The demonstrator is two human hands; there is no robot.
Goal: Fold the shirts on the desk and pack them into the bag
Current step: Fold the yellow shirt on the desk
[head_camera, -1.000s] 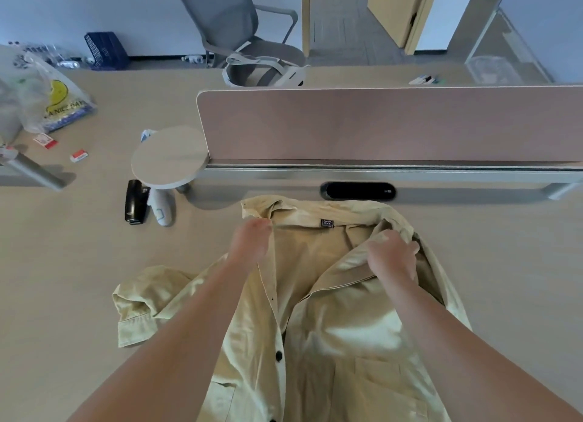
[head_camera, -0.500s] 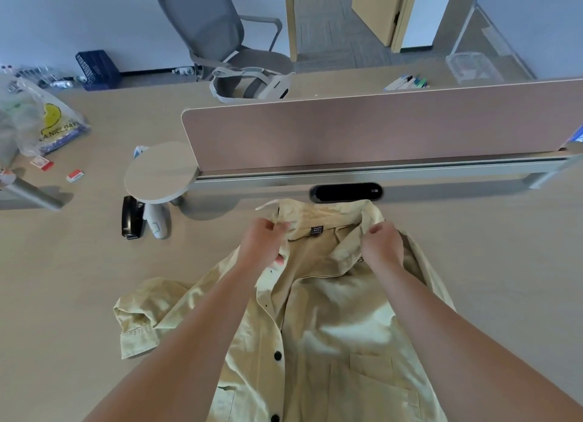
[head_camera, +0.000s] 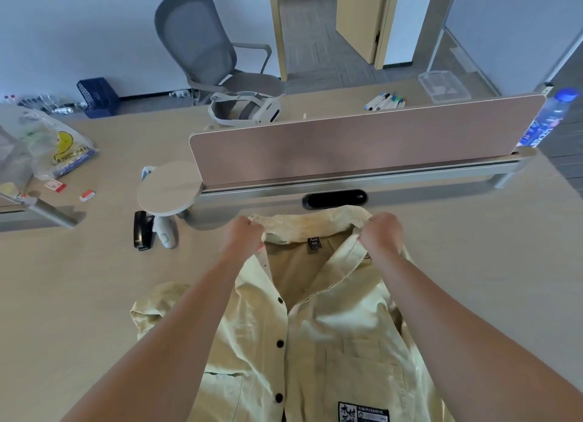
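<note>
Shirt (head_camera: 315, 327): pale yellow, front-up on the desk (head_camera: 79, 279) right before us, neck open, collar (head_camera: 309, 226) twd the divider (head_camera: 362, 143)
L hand (head_camera: 243, 235): our fingers curl tight, pinching collar's left end
R hand (head_camera: 383, 232): same at right end, fist closed on fabric
Sleeve (head_camera: 157, 305): we see it bunched left of our L arm
Plastic bag (head_camera: 60, 147): far left on desk, well apart from shirt
Stapler (head_camera: 142, 230): near collar, left of it

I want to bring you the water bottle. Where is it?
Find the long pinkish divider panel across the desk. At its right end stands the water bottle. It has a blue cap and blue label; the nearby plastic box is plain clear.
</note>
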